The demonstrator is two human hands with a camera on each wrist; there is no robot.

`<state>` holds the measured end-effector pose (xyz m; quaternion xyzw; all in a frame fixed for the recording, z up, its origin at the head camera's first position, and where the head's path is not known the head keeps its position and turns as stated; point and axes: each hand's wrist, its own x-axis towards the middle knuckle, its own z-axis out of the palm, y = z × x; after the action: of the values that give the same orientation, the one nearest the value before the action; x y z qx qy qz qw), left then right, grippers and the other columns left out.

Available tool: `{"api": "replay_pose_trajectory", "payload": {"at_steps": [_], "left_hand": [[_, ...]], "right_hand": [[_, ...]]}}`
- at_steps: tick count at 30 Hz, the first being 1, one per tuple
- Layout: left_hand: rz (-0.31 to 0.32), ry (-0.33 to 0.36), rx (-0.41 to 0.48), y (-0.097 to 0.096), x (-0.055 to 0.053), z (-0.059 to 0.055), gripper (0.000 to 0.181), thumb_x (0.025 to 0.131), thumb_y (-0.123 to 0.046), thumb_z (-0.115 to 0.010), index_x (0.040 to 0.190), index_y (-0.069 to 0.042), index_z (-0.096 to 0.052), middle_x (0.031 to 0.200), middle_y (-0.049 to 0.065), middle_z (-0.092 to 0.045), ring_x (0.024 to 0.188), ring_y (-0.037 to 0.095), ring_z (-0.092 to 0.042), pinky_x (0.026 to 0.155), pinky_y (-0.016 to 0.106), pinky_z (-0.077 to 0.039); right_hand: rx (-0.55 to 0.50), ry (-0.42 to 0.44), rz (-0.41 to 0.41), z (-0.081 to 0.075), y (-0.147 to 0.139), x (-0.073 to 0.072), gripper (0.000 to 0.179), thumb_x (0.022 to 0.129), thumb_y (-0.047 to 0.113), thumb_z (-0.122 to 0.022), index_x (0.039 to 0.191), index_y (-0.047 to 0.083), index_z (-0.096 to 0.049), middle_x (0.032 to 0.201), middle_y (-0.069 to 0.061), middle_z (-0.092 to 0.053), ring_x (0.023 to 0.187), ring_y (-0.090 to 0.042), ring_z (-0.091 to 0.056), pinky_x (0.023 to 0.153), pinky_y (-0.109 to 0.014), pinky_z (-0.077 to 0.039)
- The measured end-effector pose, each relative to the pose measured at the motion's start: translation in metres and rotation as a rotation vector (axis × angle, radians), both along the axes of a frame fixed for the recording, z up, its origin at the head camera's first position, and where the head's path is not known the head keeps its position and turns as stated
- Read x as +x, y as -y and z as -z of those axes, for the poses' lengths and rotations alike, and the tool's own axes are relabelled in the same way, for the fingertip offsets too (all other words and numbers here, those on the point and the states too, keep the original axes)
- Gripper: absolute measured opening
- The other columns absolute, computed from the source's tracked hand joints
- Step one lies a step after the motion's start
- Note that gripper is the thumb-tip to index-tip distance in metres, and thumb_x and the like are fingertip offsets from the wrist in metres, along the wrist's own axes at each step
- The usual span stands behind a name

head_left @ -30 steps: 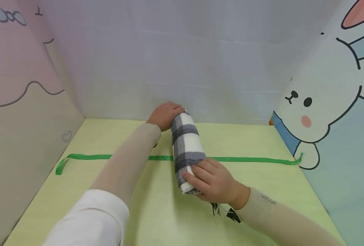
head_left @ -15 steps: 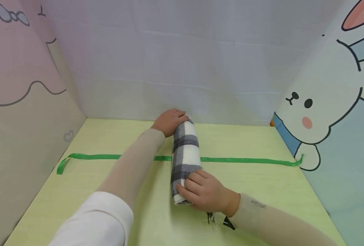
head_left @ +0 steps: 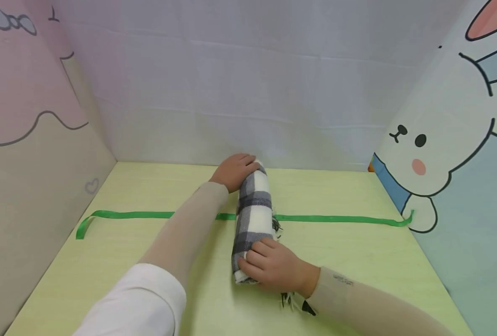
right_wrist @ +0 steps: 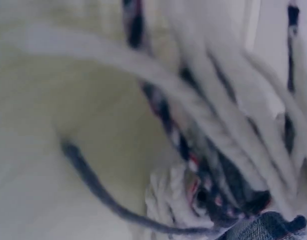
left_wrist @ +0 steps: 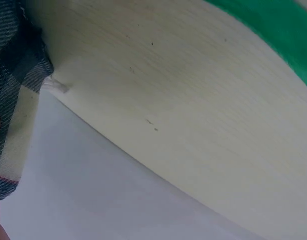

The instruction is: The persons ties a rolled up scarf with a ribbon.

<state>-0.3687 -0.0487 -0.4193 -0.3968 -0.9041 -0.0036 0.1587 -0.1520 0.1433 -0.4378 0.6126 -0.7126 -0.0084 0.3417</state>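
Observation:
A plaid scarf (head_left: pixel 254 214), grey and white, is rolled into a long bundle that points away from me across the table. At its far end, my left hand (head_left: pixel 237 171) grips the roll with the fingers over the top. My right hand (head_left: pixel 278 267) holds the near end from the right side, its fingers curled over the cloth. Fringe (right_wrist: pixel 233 125) of white and dark strands fills much of the right wrist view, where the hand itself is hidden. A checked edge of the scarf (left_wrist: pixel 16 107) shows at the left of the left wrist view, with a little of a finger.
A green tape strip (head_left: pixel 336 218) runs across the pale yellow table (head_left: pixel 341 252), passing behind the roll. A plain pale wall (head_left: pixel 248 84) closes the back. Side walls with cartoon prints, a rabbit (head_left: pixel 445 144) among them, flank the table.
The roll has shifted toward me and turned a little, its near end swinging left. Both hands moved with it, keeping their hold. Some dark fringe now shows along its right side.

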Motion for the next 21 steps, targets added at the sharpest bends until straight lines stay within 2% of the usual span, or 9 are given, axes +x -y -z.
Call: {"api": "replay_pose_trajectory", "payload": {"at_steps": [6, 15, 21], "left_hand": [[-0.020, 0.002, -0.038, -0.004, 0.004, 0.008, 0.042, 0.102, -0.007, -0.066, 0.141, -0.020, -0.059, 0.152, 0.008, -0.052, 0.138, 0.028, -0.049, 0.116, 0.042, -0.039], [-0.051, 0.079, -0.056, -0.004, 0.003, 0.037, 0.048, 0.105, -0.011, -0.062, 0.149, -0.027, -0.053, 0.157, 0.006, -0.047, 0.144, 0.028, -0.043, 0.118, 0.042, -0.036], [-0.099, 0.098, -0.072, 0.001, 0.003, 0.040, 0.051, 0.105, -0.013, -0.062, 0.153, -0.027, -0.049, 0.159, 0.007, -0.044, 0.145, 0.028, -0.042, 0.118, 0.042, -0.035]], "right_hand": [[0.033, 0.060, 0.035, 0.012, 0.001, 0.000, 0.033, 0.092, 0.033, -0.072, 0.118, 0.014, -0.067, 0.098, 0.003, -0.059, 0.087, -0.018, -0.053, 0.074, -0.031, -0.046], [-0.022, 0.145, 0.085, 0.024, 0.004, -0.002, 0.040, 0.085, 0.038, -0.079, 0.113, 0.013, -0.066, 0.096, 0.002, -0.058, 0.087, -0.017, -0.055, 0.080, -0.032, -0.053], [0.006, 0.195, 0.145, 0.026, 0.006, -0.001, 0.049, 0.082, 0.044, -0.084, 0.114, 0.014, -0.063, 0.098, 0.002, -0.058, 0.090, -0.018, -0.056, 0.083, -0.034, -0.054]]}}
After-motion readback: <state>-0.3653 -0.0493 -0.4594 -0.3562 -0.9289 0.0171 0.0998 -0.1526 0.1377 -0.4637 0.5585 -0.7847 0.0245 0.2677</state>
